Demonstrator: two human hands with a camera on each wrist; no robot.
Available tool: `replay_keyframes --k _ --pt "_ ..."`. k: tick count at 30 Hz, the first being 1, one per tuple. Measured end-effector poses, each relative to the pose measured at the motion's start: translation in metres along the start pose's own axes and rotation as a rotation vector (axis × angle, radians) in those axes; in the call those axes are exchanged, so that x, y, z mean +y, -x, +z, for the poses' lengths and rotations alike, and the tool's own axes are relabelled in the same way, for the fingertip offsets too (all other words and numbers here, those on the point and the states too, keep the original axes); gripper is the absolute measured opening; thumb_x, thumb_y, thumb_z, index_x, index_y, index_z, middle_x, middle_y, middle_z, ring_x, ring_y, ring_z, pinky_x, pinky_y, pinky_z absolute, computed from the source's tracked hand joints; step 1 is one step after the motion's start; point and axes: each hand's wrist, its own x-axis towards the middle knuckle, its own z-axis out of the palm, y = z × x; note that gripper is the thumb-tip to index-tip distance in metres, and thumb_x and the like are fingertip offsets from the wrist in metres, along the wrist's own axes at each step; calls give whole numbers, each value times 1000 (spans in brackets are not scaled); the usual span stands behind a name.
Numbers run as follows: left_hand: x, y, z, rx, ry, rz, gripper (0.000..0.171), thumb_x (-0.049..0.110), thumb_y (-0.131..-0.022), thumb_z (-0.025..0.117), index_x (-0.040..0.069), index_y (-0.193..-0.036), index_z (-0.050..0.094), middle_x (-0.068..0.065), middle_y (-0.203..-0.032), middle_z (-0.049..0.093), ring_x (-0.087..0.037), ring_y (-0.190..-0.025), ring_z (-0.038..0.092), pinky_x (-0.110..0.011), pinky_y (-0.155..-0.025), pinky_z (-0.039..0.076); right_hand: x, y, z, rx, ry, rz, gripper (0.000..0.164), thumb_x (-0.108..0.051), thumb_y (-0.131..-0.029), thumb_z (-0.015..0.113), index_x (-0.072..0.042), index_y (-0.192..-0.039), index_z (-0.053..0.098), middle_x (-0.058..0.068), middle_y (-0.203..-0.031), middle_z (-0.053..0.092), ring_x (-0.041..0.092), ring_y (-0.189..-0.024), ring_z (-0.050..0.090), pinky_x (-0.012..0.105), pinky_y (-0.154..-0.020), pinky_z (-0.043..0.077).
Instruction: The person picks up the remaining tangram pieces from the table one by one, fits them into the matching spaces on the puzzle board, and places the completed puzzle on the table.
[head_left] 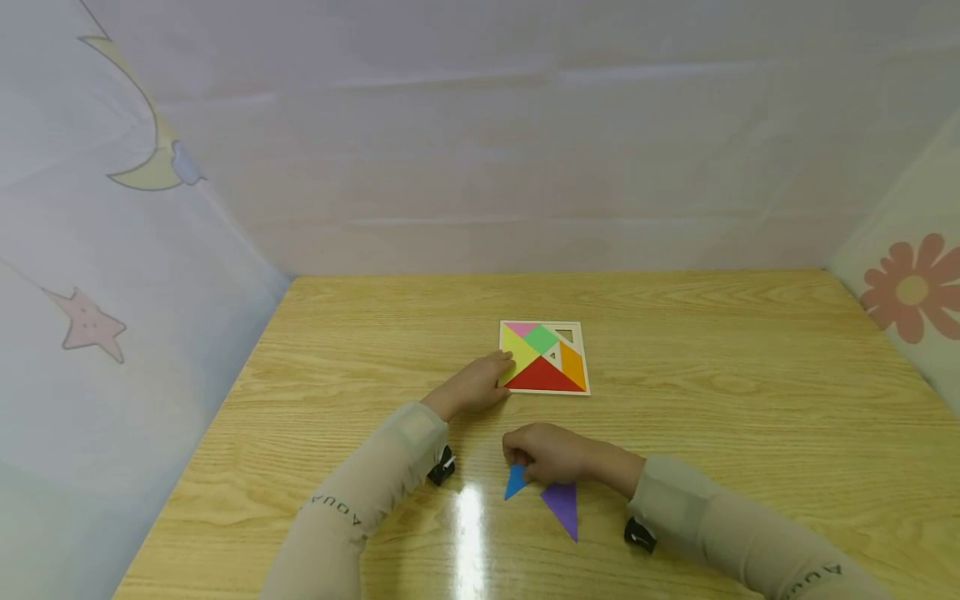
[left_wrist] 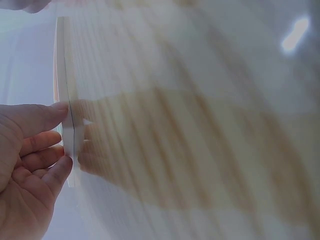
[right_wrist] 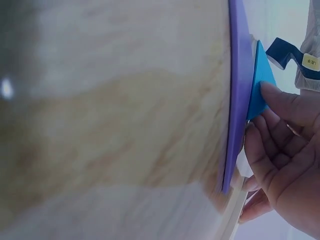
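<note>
A square tangram board (head_left: 575, 326) with a pale rim lies on the table, holding yellow, red, green, pink and orange pieces. My left hand (head_left: 478, 383) grips its left side, fingertips over the yellow piece (head_left: 512, 337). The left wrist view shows thumb and fingers at the board's edge (left_wrist: 62, 55). Nearer to me, my right hand (head_left: 557, 454) pinches a small blue triangle (head_left: 514, 482) between thumb and fingers. A larger purple triangle (head_left: 564, 508) lies just below that hand, partly covered by it; in the right wrist view the blue triangle (right_wrist: 261, 75) stands behind the purple one.
Two openings show in the board: a triangular one (head_left: 565, 336) at the top right corner and a small one (head_left: 553, 356) near the middle. The wooden table (head_left: 360, 333) meets a pale cloth wall (head_left: 465, 167) at the back, with more cloth on both sides.
</note>
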Motion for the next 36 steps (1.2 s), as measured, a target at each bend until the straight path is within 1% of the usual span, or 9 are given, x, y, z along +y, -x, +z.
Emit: replay_keyframes --k 5,10,17,20,28,36 --pt "0 0 0 -2 7 -6 47 15 -85 54 -3 -126 40 -15 -134 31 -25 -125 24 -30 -102 21 2 1 0 2 -71 -25 19 4 -73 61 -13 -76 51 -8 -69 49 4 -63 44 17 -58 42" --pt "-1 0 1 0 11 -10 48 15 -85 53 -3 -128 38 -15 -135 30 -25 -125 23 -30 -102 20 7 1 0 38 -138 -37 20 6 -75 57 -13 -75 52 -9 -68 49 3 -63 45 18 -58 43" --pt "-2 1 1 12 19 3 47 13 -85 53 -3 -127 39 -16 -134 31 -25 -125 24 -30 -102 20 14 -1 -1 93 -193 -48 18 6 -75 58 -12 -76 53 -9 -67 47 4 -63 44 19 -57 43" --pt "-1 1 1 12 21 3 48 13 -85 53 -4 -127 38 -16 -134 30 -25 -125 23 -30 -102 20 15 -1 0 104 -222 -44 18 6 -75 58 -11 -77 53 -9 -67 47 4 -62 44 20 -57 43" --pt "0 0 0 13 27 -5 48 13 -85 53 -3 -127 38 -16 -135 30 -25 -125 23 -30 -102 20 14 0 -3 126 -261 -10 15 6 -76 56 -9 -78 52 -6 -69 50 5 -63 46 21 -58 44" --pt "-2 0 1 5 26 -6 48 14 -85 53 -4 -127 38 -15 -135 30 -25 -125 23 -30 -102 20 15 0 -4 167 -274 -4 13 6 -77 56 -7 -80 55 -4 -72 51 7 -67 48 21 -61 45"
